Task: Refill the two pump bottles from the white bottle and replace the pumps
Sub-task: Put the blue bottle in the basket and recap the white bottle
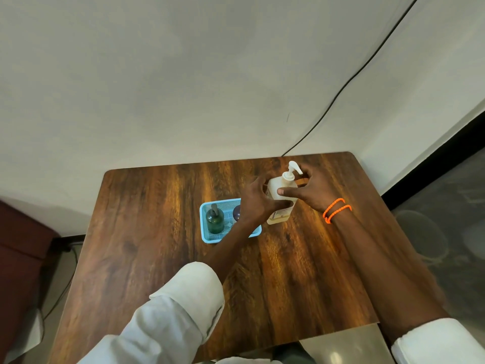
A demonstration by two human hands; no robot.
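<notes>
white bottle point(281, 198) stands upright on the wooden table point(157, 245), toward the far right, just right of the blue mesh tray point(210, 239). its pump head point(293, 168) is on, spout pointing right.

left hand point(258, 203) wraps the bottle's lower left side, thumb across the front. right hand point(311, 191) cups the shoulder from the right, thumb laid across the front, fingers curled round the far side near the pump collar. both hands closed on the bottle; how firmly is unclear from this angle.

in the tray: a dark green pump bottle point(215, 219), pump on, at the left; a second dark bottle point(236, 213) beside it, mostly hidden by the left wrist, so its top can't be read.

handling, as judged: plastic body, likely stiff enough but will give under a hard squeeze. pale liquid shows only low down, so probably light and easy to tip. smooth sides, slippery if soapy. best hold is low on the body for steadiness, other hand at the collar to unscrew. keep it upright while the pump stem comes out, as it will drip.

orange bands point(337, 210) on the right wrist.
</notes>
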